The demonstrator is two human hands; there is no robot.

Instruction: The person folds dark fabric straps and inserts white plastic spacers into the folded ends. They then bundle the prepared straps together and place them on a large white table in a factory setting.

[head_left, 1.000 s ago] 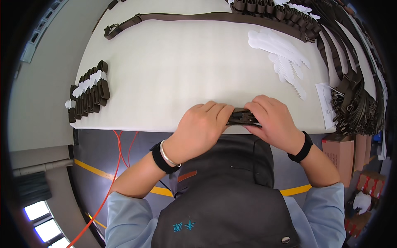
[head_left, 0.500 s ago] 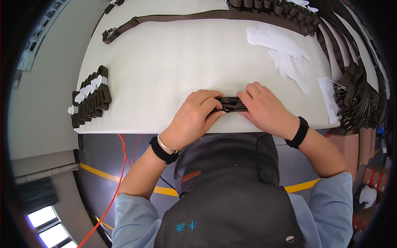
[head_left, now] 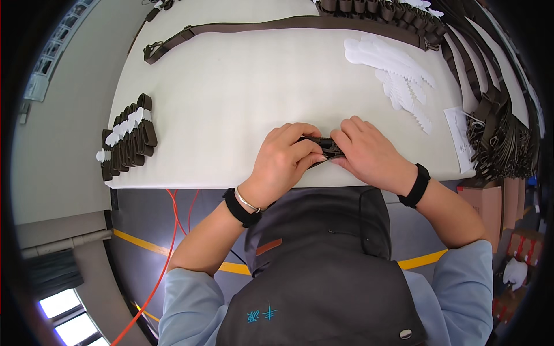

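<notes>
the person's left hand (head_left: pixel 287 154) and right hand (head_left: pixel 374 154) meet over the near edge of the worktop (head_left: pixel 225 104), the fingers of both gripping a folded dark strap (head_left: pixel 331 147) — it lies between them, partly hidden. banded strap bundles (head_left: pixel 131 138) stand leftward — white paper bands (head_left: pixel 388 60) lie beyond the right hand.

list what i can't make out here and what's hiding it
- Head view: both ends of the dark bundle, covered by the fingers of the left hand and right hand.
- Head view: the far side of the row of folded straps, cut off by the top edge.
- Head view: the count of metal ends at right, too small and overlapping each other.
</notes>
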